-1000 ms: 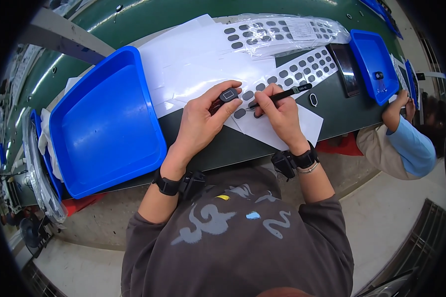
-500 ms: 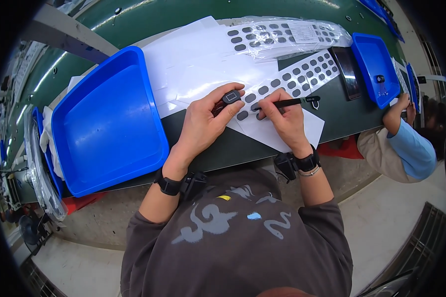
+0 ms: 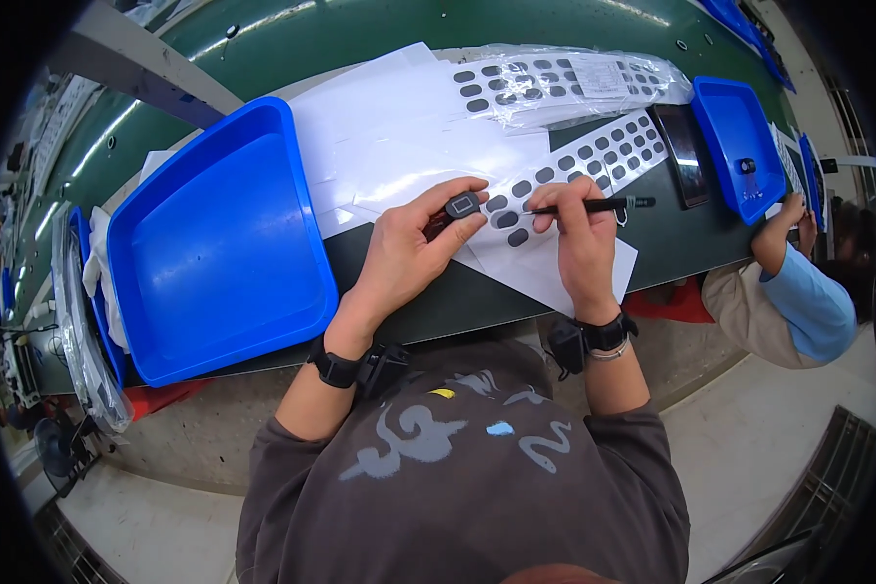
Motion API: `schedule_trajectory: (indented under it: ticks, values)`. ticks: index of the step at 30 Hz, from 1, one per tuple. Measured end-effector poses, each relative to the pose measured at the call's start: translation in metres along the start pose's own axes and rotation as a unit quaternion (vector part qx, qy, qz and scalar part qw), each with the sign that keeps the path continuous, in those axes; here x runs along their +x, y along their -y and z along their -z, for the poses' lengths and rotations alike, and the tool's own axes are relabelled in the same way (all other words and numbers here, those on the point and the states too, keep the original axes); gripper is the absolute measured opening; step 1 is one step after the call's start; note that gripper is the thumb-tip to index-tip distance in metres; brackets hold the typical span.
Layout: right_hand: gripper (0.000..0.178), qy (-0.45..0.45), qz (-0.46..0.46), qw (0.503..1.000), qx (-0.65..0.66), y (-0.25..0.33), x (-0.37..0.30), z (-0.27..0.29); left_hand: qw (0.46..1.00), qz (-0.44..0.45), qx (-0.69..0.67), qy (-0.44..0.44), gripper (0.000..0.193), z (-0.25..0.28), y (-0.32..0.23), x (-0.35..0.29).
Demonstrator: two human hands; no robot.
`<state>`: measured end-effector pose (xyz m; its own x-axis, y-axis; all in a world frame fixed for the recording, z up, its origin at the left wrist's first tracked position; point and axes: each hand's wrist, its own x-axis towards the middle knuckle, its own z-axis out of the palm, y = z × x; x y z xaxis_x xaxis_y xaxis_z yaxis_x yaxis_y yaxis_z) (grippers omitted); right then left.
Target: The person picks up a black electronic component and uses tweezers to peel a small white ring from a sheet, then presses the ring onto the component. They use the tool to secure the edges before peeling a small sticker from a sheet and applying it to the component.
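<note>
My left hand [image 3: 399, 255] is closed on a small dark oval device [image 3: 462, 204], held between thumb and fingers with a rectangular outline facing up. A black pen-shaped tool [image 3: 608, 204] lies nearly level in my right hand [image 3: 586, 248], pinched by thumb and fingers. Its thin tip points left, over the near end of a white sheet of dark rounded stickers [image 3: 594, 154]. Whether the tip touches the sheet I cannot tell. White paper [image 3: 555, 273] lies beneath the sticker sheet and both hands.
A large blue tray [image 3: 224, 253] stands at left. Bagged sticker sheets [image 3: 526, 83] lie beyond on white papers [image 3: 389, 136]. At right are a dark phone-like slab [image 3: 682, 156] and a smaller blue tray [image 3: 725, 107] holding a small dark part [image 3: 747, 165]. Another person's arm [image 3: 774, 234] reaches in there.
My right hand has drawn slightly right and turned, bringing the tool from slanted to nearly level. My left hand keeps the device, a little nearer the body in the picture.
</note>
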<state>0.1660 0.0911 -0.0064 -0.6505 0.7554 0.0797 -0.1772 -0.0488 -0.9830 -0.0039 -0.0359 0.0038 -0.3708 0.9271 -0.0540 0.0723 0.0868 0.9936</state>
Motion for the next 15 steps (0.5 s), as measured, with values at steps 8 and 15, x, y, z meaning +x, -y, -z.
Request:
schedule_trajectory:
  ticks: [8, 15]
  values:
    - [0.028, -0.033, -0.155, 0.981, 0.113, 0.021, 0.010, -0.018, 1.000, -0.013, 0.015, 0.023, 0.033, -0.001, 0.006, -0.002]
    - [0.027, -0.012, -0.157, 0.983, 0.090, 0.020, 0.011, -0.020, 0.998, -0.022, 0.055, 0.031, 0.034, -0.001, 0.001, -0.002]
